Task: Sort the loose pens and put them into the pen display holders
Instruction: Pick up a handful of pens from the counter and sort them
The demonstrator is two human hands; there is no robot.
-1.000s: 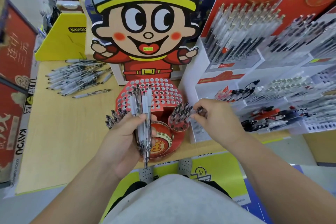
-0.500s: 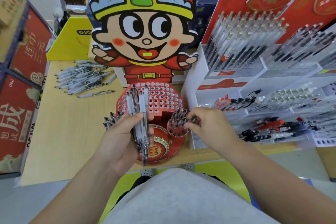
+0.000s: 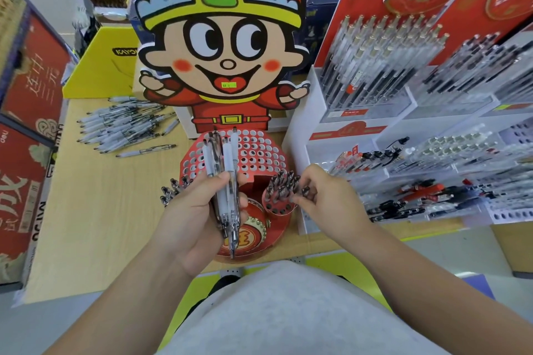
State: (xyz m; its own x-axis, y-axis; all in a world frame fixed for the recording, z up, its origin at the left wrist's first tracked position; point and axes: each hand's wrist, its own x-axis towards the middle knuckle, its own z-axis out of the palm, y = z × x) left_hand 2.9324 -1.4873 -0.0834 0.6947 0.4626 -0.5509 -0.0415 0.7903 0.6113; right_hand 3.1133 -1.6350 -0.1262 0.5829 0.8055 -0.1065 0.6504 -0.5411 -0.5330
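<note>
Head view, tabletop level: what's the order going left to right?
Red boxes → loose pens pile → left hand gripping pen bundle → red pen cup → right hand → white pen rack.

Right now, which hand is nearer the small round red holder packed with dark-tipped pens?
Right. The right hand has its fingertips at the red holder's right edge; the left hand is apart to its left, gripping white pens.

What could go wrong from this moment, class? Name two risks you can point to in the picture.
The left hand grips several pens in one bundle, so one might slip out. The right hand works at the crowded small cup; its fingers could knock the standing pens askew.
</note>
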